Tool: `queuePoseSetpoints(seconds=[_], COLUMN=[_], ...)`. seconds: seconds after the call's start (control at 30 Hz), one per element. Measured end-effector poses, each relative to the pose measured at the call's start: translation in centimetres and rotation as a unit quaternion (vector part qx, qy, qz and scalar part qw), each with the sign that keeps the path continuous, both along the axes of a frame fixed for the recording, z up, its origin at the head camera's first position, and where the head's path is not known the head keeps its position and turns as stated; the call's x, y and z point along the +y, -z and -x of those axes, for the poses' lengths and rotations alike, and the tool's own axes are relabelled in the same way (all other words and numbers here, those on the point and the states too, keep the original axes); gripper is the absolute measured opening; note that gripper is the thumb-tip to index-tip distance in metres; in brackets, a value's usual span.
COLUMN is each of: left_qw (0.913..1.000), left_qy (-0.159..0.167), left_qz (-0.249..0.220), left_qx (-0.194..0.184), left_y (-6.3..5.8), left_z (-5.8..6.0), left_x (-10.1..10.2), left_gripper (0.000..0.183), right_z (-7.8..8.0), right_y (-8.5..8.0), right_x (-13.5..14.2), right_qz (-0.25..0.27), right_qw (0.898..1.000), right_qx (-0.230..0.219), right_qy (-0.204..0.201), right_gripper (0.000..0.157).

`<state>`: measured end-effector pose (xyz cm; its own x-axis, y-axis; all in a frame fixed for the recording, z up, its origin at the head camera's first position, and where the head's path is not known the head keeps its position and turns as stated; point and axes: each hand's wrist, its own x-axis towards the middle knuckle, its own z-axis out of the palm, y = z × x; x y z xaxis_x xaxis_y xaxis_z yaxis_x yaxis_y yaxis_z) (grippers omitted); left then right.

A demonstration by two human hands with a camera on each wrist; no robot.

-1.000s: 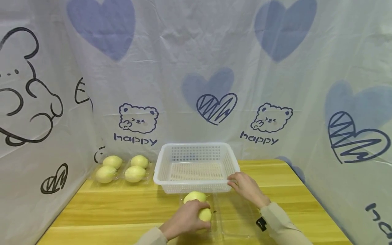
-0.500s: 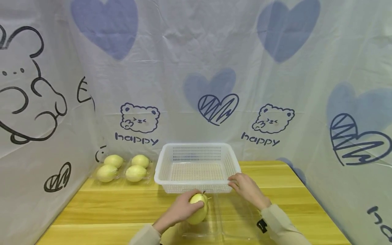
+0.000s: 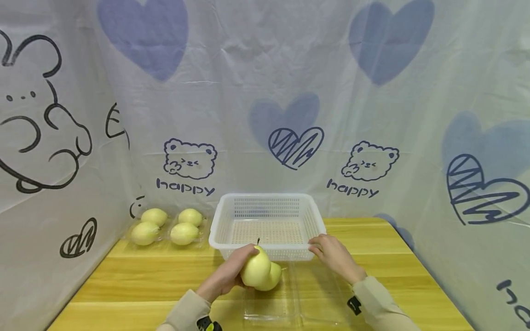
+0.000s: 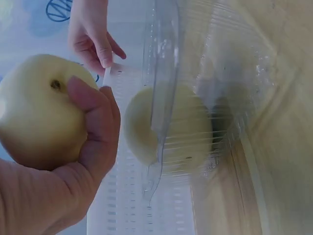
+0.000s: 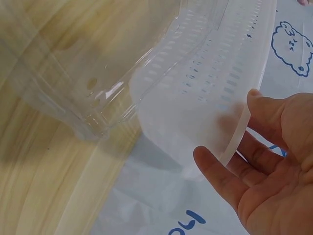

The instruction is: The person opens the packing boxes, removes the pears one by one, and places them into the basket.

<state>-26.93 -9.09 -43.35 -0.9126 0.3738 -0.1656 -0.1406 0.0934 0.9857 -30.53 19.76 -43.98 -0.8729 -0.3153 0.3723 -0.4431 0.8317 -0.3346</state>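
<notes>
Head view: pear (image 3: pixel 254 272) in L hand (image 3: pixel 227 275), stem (image 3: pixel 258 241) up, long axis near-vert.

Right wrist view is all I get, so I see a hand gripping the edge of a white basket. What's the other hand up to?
Observer: The left hand is holding a pale yellow fruit with a stem.
Visitor: Oh, nice! Anything inside that clear container in my picture?
Observer: Yes, a second fruit sits in the clear container.
Visitor: And are there any more besides those two?
Observer: Four more fruits lie to the left of the white basket.
</notes>
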Motion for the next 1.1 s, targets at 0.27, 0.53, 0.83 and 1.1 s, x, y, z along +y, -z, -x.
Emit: queuePoseSetpoints(seconds=[0.27,0.53,0.83,1.1], left_qw=[0.9974,0.9904,0.9884,0.9855], left_qy=[0.033,0.052,0.061,-0.099], left_qz=[-0.057,-0.116,-0.139,-0.04], left_qx=[-0.027,-0.053,-0.006,0.132], left_y=[0.2,0.0,-1.0,-1.7], left_z=[0.7,1.0,1.4,1.7], left_x=[-0.3,-1.5,-2.4,-2.0], left_gripper=[0.051,0.052,0.053,0.056], right_z=[-0.1,0.0,0.2,-0.1], right_y=[0.1,0.2,0.3,0.3], right_x=[0.4,0.1,0.1,0.1], right_qz=[-0.004,-0.013,-0.012,-0.013], right_qw=[1.0,1.0,1.0,1.0], right_qx=[-0.006,-0.003,0.008,0.014], right_qy=[0.009,0.007,-0.005,-0.005], right_gripper=[0.019,0.02,0.019,0.017])
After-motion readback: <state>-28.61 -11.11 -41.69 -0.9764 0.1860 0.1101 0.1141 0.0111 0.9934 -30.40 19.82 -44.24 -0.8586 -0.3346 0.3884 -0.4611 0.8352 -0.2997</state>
